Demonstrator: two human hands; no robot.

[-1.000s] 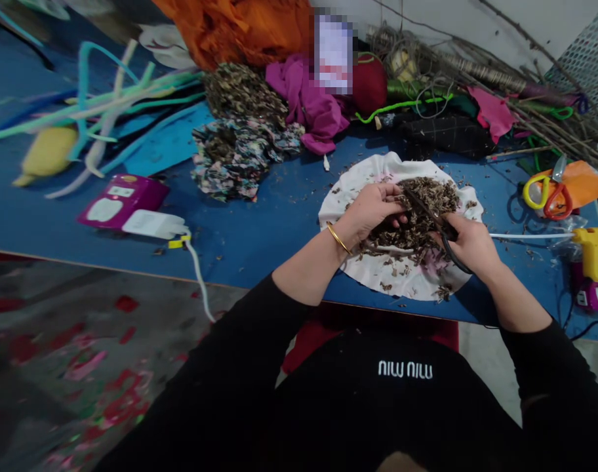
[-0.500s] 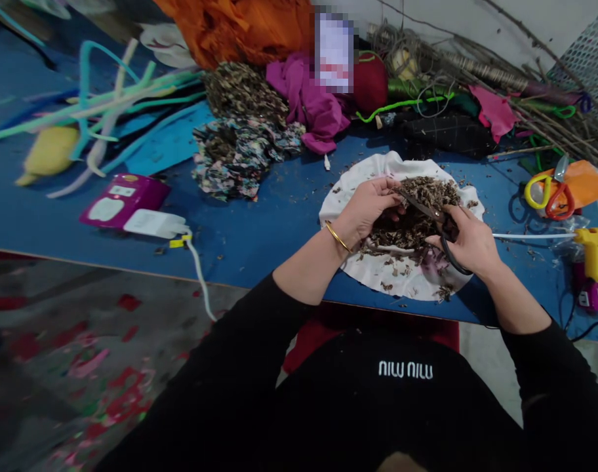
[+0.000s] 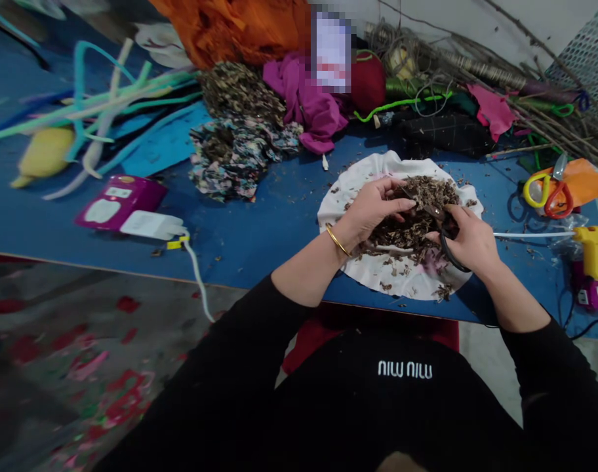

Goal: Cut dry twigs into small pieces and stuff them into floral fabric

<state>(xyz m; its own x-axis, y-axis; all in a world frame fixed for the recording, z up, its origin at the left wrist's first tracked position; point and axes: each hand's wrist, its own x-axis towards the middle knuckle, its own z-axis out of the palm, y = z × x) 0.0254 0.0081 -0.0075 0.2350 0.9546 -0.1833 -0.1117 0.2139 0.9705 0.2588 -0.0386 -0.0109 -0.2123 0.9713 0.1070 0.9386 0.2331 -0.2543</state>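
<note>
Black-handled scissors point(image 3: 451, 248) are in my right hand point(image 3: 469, 241), their blades pointing left over a heap of brown shredded flakes point(image 3: 429, 190). My left hand point(image 3: 375, 208) is closed at the blade end, thumb and fingers together; what it pinches is too small to make out. Under both hands lies a round white cloth point(image 3: 345, 177) with flakes scattered over it, near the front edge of the blue table point(image 3: 279, 229). A gold bangle circles my left wrist.
Crumpled patterned fabric point(image 3: 240, 157) and magenta cloth point(image 3: 313, 111) lie behind on the left. A purple box point(image 3: 122, 203) is further left. Red-and-yellow scissors point(image 3: 558, 200) and a yellow glue gun point(image 3: 591, 249) are at the right. Sticks point(image 3: 549, 124) lie behind.
My left thumb has moved right, over the scissor blades. My right hand is nearly where it was. The view has shifted slightly.
</note>
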